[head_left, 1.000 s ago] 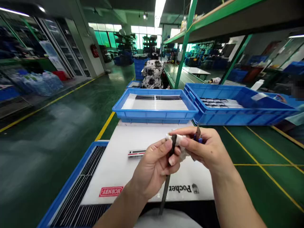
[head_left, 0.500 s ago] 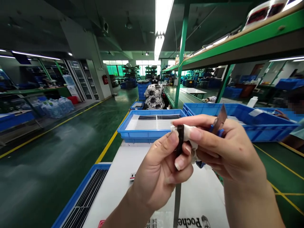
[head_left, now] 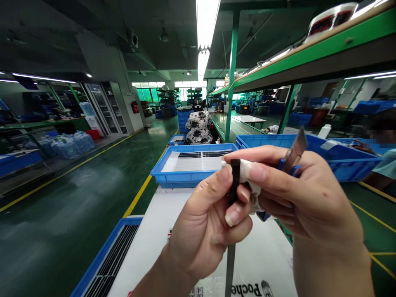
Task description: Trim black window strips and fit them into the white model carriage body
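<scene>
Both hands meet in the middle of the view, above the white tabletop. My left hand (head_left: pixel 213 218) is closed on a narrow black strip (head_left: pixel 235 177), gripping it near its top end; the strip's grey lower length hangs below the fist. With thumb and forefinger, my right hand (head_left: pixel 300 194) presses a crumpled white cloth (head_left: pixel 246 170) around the strip's top. Tucked in that same hand is a blue-handled knife (head_left: pixel 293 154), its metal blade pointing up past the fingers. Part of the cloth and most of the handle are hidden by the fingers.
A blue tray (head_left: pixel 192 178) with black strips on white sheets stands at the table's far end. Another blue tray (head_left: pixel 123 225) of strips lies at left, and a larger blue bin (head_left: pixel 340 165) at right. A person (head_left: pixel 383 144) is at the far right.
My right hand and the knife have shifted slightly to the right in view. The view itself has moved a little. Both hands keep their hold on strip and cloth.
</scene>
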Action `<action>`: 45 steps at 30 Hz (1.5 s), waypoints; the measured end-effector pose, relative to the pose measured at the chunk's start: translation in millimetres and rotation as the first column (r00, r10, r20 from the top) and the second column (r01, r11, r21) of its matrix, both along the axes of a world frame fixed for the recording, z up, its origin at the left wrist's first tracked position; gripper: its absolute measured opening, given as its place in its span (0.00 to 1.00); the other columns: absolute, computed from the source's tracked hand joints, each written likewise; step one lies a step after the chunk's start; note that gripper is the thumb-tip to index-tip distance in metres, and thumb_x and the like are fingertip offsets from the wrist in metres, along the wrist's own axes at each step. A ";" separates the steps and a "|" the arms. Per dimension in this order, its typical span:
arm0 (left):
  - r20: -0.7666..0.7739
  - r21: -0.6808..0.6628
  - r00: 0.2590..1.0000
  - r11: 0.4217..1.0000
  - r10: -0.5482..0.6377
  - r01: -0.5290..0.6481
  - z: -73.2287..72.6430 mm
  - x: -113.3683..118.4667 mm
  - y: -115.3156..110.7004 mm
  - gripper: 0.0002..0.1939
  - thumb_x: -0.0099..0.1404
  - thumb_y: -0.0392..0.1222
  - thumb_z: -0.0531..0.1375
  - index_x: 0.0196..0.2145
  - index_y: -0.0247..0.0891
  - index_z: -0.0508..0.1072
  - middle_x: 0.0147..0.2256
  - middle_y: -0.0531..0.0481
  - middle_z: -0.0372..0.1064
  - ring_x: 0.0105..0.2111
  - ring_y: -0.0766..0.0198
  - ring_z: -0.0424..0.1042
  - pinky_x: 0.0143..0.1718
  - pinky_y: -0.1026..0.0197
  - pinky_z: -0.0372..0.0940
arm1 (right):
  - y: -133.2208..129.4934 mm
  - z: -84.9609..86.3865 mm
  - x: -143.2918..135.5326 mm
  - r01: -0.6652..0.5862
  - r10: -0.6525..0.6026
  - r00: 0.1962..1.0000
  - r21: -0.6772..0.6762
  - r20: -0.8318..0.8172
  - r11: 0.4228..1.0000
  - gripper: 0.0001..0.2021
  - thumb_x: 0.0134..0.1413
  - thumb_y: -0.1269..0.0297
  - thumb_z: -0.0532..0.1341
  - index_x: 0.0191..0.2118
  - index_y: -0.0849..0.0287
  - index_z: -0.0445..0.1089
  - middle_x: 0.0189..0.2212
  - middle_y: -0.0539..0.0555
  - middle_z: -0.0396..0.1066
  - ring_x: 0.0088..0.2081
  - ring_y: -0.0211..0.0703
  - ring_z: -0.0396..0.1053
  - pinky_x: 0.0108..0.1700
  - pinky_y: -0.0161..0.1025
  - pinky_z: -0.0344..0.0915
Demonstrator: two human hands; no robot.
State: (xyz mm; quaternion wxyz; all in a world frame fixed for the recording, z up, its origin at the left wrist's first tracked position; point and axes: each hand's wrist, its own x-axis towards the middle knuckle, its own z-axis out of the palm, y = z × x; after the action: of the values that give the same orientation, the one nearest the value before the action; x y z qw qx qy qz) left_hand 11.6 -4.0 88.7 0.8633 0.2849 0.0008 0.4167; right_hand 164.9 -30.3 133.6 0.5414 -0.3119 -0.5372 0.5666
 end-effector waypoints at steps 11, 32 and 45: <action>-0.083 0.202 0.942 0.931 0.325 -0.303 -16.6 8.3 -1.1 0.14 0.66 0.47 0.71 0.30 0.34 0.80 0.26 0.54 0.67 0.18 0.79 0.54 0.16 0.74 0.47 | 7.0 -26.3 4.6 0.124 -0.161 0.978 0.251 0.133 0.960 0.16 0.62 0.47 0.71 0.52 0.44 0.82 0.17 0.41 0.56 0.16 0.28 0.47 0.15 0.25 0.47; -0.166 0.785 0.274 0.295 0.947 -0.545 -113.0 -24.5 -18.3 0.07 0.64 0.46 0.72 0.34 0.41 0.84 0.24 0.51 0.75 0.23 0.64 0.70 0.25 0.64 0.66 | -23.8 -90.8 5.7 -0.096 -0.263 0.695 0.449 0.669 0.888 0.25 0.74 0.60 0.60 0.73 0.49 0.63 0.25 0.45 0.69 0.22 0.36 0.57 0.29 0.32 0.63; -0.136 0.796 0.304 0.287 0.943 -0.533 -124.1 -28.4 -12.8 0.05 0.64 0.45 0.73 0.38 0.44 0.86 0.24 0.53 0.79 0.23 0.63 0.74 0.27 0.63 0.69 | -19.0 -100.5 6.5 -0.143 -0.075 0.720 0.254 0.689 0.957 0.25 0.75 0.60 0.60 0.73 0.45 0.63 0.27 0.43 0.70 0.23 0.33 0.57 0.25 0.34 0.51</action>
State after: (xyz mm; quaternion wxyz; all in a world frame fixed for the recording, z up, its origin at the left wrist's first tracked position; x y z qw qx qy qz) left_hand -16.7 -16.8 -35.5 0.3360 0.6226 0.2774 0.6500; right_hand 171.4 -49.4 33.1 0.3304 -0.4083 -0.7827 0.3340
